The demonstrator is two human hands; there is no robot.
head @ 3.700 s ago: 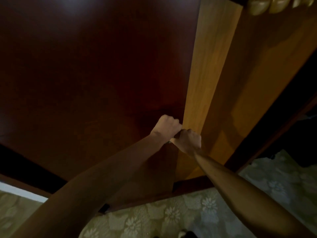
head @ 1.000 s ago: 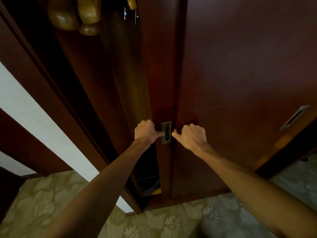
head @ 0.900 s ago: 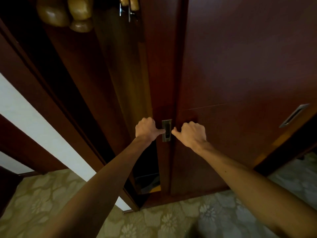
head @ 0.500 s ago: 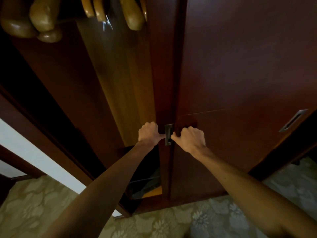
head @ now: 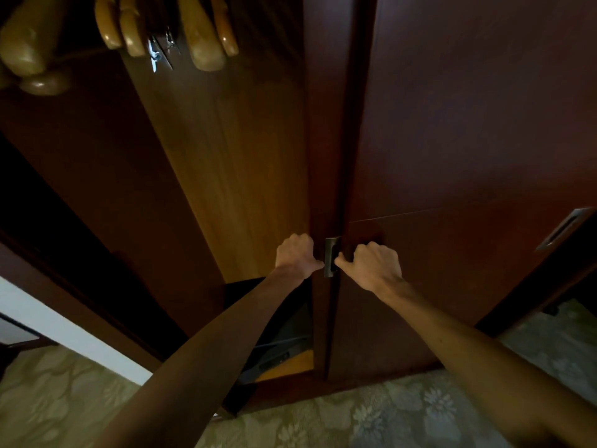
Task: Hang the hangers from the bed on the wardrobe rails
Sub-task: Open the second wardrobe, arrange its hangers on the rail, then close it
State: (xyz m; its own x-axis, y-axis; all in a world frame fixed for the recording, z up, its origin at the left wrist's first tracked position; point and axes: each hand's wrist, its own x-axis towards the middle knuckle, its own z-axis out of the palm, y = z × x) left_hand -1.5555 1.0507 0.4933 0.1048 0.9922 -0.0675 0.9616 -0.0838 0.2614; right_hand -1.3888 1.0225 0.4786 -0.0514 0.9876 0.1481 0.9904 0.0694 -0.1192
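Head view: left hand (head: 295, 253) and right hand (head: 371, 266) clench grips at door handle (head: 332, 257), wardrobe opening (head: 226, 176) leftward.

Head view – close, looking down the wardrobe door (head: 452, 140).

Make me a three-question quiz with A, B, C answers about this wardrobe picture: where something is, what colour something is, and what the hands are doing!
1. Where are the wooden hangers?
A. on the floor
B. hanging at the top of the open wardrobe
C. in a hand

2. What colour is the sliding door?
A. white
B. blue
C. dark reddish brown

3. What are the left hand and right hand doing?
A. curled at the metal handle
B. lying flat on the carpet
C. holding a hanger

Answers: 1 B, they hang up inside; 2 C, the panel is dark red-brown; 3 A, both fists flank the handle.
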